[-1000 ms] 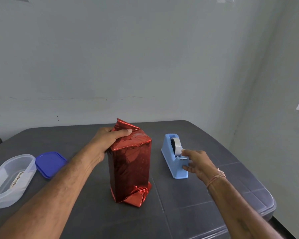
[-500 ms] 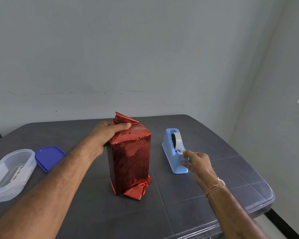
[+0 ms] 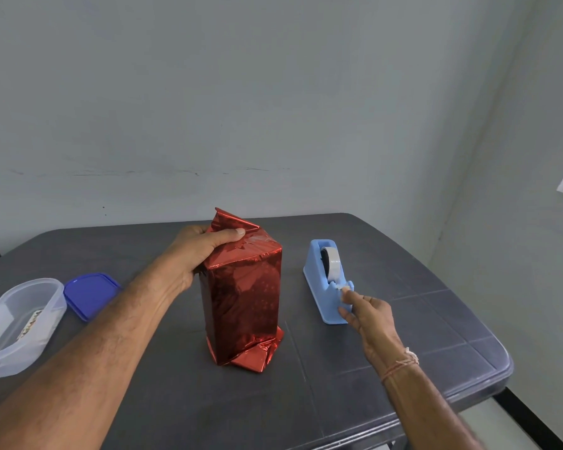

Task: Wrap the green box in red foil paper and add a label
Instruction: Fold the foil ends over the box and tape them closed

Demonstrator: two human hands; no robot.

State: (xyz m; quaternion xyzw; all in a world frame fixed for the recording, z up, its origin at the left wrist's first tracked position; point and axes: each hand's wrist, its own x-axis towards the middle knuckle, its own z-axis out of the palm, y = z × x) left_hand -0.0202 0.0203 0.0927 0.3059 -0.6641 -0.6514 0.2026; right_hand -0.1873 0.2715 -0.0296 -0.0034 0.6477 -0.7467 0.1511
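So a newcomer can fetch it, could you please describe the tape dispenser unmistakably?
On the dark grey table, look right of the upright red-wrapped box. The tape dispenser sits there, right hand at its near end; it alone is pale blue and carries a tape roll.

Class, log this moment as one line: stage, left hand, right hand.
stage: top flap untaped | left hand: grips wrapped box top, thumb on foil flap | right hand: touches tape dispenser at cutter end
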